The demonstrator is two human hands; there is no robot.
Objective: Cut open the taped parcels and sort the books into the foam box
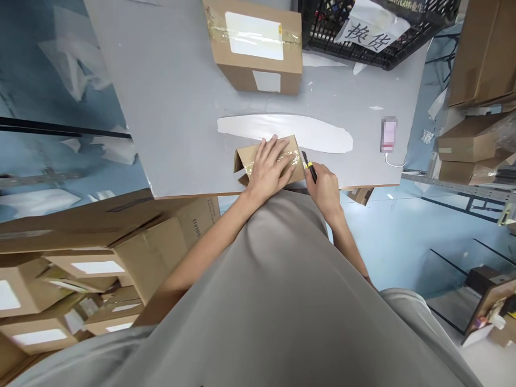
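Note:
A small cardboard box (297, 148) with clear tape across it lies at the table's near edge, its left end flaps standing apart. My left hand (271, 165) rests flat on top of this box, fingers spread. In my right hand (324, 188) is a black and yellow utility knife (309, 166), its tip close to the box's right end. Whether the blade touches the cardboard I cannot tell. Just beyond the box lies a long white strip of paper (282, 129).
A larger taped carton (258, 64) with white labels stands farther back on the grey table (173, 107). Beside it sits a black plastic crate (346, 54) with a handwritten paper. A phone (388, 134) with a cable lies at right. Several cartons (157, 252) fill the lower left.

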